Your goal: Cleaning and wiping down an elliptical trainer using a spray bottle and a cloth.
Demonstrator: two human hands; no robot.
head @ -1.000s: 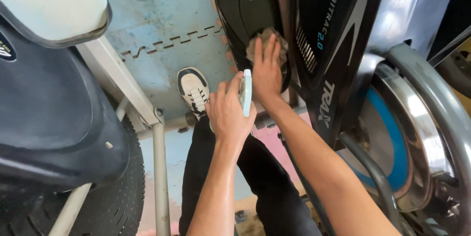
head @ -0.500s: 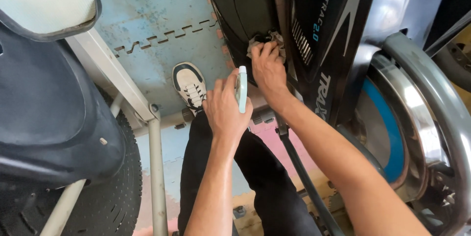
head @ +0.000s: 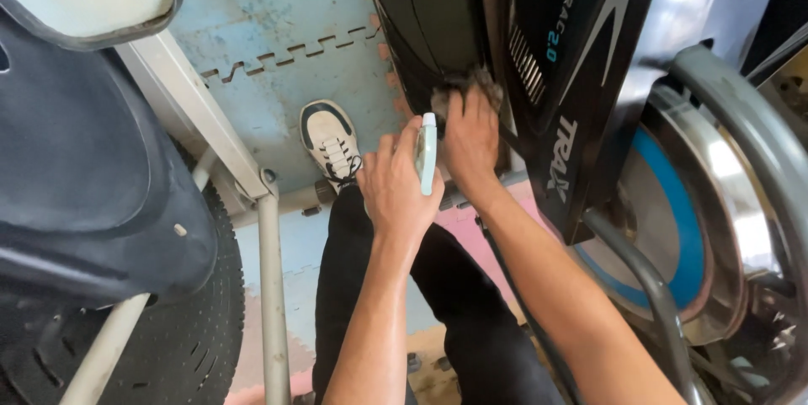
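Glossy black plastic housing [head: 438, 26] — shiny metal flywheel [head: 724, 203] — worn foam floor mat [head: 278, 9].

Single view — head-worn camera, aimed steeply down past the person's own forearms, close in. The fingers [head: 402, 142] sit near frame centre; black machine housing [head: 438, 26] just beyond them, blue floor mat [head: 278, 26] to their left — no second view to overlap.

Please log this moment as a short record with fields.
Left hand: holds a small pale bottle
Right hand: presses a grey cloth against the bike's black housing
Flywheel: at right, blue and chrome
Floor: blue foam mats, white shoe on them
Left side: dark seat, metal frame
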